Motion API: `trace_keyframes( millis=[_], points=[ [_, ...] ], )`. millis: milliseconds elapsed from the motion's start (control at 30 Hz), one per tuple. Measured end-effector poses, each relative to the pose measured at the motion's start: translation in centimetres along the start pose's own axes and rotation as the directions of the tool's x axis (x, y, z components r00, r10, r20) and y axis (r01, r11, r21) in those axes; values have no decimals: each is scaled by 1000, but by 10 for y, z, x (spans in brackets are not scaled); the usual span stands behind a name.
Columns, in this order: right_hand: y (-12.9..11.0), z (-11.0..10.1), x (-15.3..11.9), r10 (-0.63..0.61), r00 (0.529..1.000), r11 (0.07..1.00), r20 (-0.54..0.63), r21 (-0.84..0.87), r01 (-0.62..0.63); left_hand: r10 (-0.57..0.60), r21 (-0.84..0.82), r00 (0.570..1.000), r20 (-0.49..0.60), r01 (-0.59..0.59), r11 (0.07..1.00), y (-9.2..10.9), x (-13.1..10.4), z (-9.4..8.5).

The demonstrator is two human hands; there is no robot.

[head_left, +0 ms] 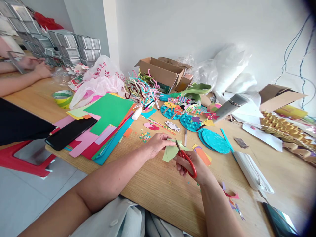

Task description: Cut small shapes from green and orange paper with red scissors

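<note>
My left hand [160, 144] pinches a piece of light green paper [170, 154] above the table. A curved pencil line seems to run across the paper. In my right hand [195, 161] are scissors [189, 162] with red handles, their blades at the paper's upper part. Beyond my hands lie a white pen [185, 137], a white paper fish with dark markings [172, 125] and a pink and red paper shape [151, 126]. Small coloured paper bits [144, 136] are heaped left of the fish. Orange paper pieces [202, 155] rest just right of my hands.
Coloured paper sheets [111, 110] and a black phone [71, 133] lie left. Blue discs [214, 141] with paper fish, a grey bottle [230, 107], and a white case [253, 171] stand right. Pipe cleaners [142, 87] and a cardboard box [160, 72] are behind. Another person's hands [37, 67] are far left.
</note>
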State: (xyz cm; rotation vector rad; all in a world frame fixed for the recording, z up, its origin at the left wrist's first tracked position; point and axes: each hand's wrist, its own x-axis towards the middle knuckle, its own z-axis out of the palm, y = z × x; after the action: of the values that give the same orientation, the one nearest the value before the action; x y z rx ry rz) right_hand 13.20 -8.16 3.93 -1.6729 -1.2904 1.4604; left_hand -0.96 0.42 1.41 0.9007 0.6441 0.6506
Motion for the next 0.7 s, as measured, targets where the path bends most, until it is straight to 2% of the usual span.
trace_keyframes(
  millis=[400,700],
  points=[
    [2,-1,0,-57,998,998,42,43,55,23,97,999,46,-28,995,-1,0,-3],
    [0,-1,-1,-76,995,997,58,36,74,31,110,997,65,-38,993,-3,1,-4]
  ],
)
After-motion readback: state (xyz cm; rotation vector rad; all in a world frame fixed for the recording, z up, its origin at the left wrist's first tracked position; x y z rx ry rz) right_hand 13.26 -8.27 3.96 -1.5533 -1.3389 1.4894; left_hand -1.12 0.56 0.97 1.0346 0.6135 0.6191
